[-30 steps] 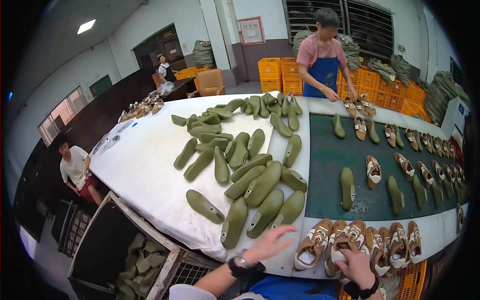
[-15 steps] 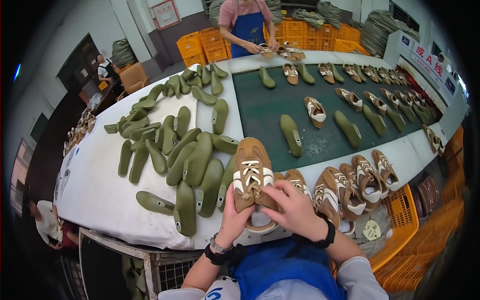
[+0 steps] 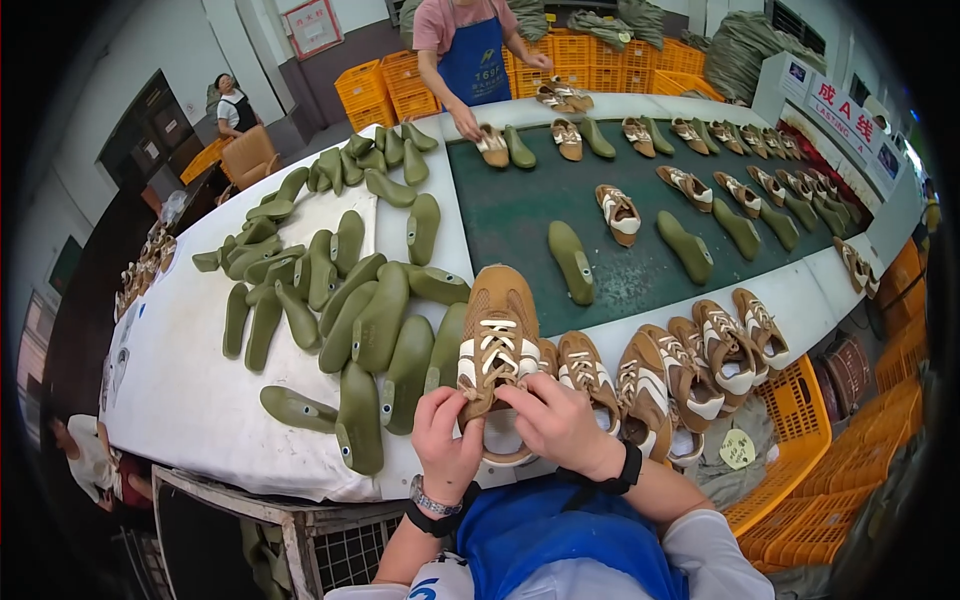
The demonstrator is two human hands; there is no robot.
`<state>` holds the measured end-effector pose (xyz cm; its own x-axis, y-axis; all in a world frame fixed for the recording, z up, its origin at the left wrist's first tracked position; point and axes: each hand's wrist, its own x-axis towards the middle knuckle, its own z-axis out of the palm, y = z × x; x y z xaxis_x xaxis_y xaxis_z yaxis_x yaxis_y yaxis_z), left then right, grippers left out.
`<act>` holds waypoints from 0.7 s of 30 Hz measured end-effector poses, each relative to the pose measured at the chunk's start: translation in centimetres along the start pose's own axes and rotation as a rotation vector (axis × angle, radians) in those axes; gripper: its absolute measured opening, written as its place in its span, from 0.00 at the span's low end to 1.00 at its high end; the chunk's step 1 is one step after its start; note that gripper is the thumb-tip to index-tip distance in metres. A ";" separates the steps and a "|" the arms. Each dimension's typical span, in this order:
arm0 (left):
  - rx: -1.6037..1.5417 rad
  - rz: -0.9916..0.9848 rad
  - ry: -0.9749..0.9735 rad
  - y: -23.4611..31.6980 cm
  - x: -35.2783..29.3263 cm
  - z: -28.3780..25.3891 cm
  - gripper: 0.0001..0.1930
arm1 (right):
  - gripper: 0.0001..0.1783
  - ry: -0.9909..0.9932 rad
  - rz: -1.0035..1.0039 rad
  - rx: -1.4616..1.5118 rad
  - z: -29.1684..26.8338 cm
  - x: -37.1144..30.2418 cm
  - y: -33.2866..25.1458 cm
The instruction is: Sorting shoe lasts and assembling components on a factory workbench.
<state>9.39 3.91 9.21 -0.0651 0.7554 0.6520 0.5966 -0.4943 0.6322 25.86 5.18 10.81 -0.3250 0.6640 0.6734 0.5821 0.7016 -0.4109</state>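
Note:
A brown mesh-toed sneaker [image 3: 502,293] with white side stripes stands toe away from me at the table's near edge. Its cream shoelace [image 3: 497,347] criscrosses up the tongue. My left hand [image 3: 446,440] is closed, thumb and fingers pinching the lace at the left of the shoe's opening. Opposite it, my right hand [image 3: 562,418] pinches the lace at the right side, close to the top eyelets. The lace ends are partly hidden by my fingers. Beside the right hand stands another brown sneaker [image 3: 583,362].
Several green shoe lasts [image 3: 381,325] lie heaped on the white table [image 3: 190,380] to the left. Sneakers and lasts line the green conveyor belt [image 3: 520,225]. More sneakers [image 3: 725,345] stand at right, above an orange crate [image 3: 800,400]. A co-worker [image 3: 470,50] handles a shoe across the table.
My left hand has moved from the shoe's side up to the lace, and both hands now pinch it. The co-worker has reached left, setting a hand on a shoe at the belt.

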 end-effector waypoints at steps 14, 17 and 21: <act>-0.048 -0.097 -0.044 -0.3 1.8 -0.9 0.13 | 0.15 -0.235 -0.110 0.055 -0.2 0.2 0.5; -0.028 -0.154 -0.111 0.3 2.3 -0.9 0.14 | 0.15 -0.124 -0.010 0.147 0.6 -0.4 0.8; 0.181 -0.003 -0.155 0.2 2.2 -0.9 0.19 | 0.18 -0.073 0.182 0.133 0.4 -0.1 -0.3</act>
<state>8.61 5.11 11.15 0.0481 0.8205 0.5696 0.7311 -0.4175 0.5397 25.45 5.01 10.56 -0.2796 0.7963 0.5364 0.5343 0.5932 -0.6021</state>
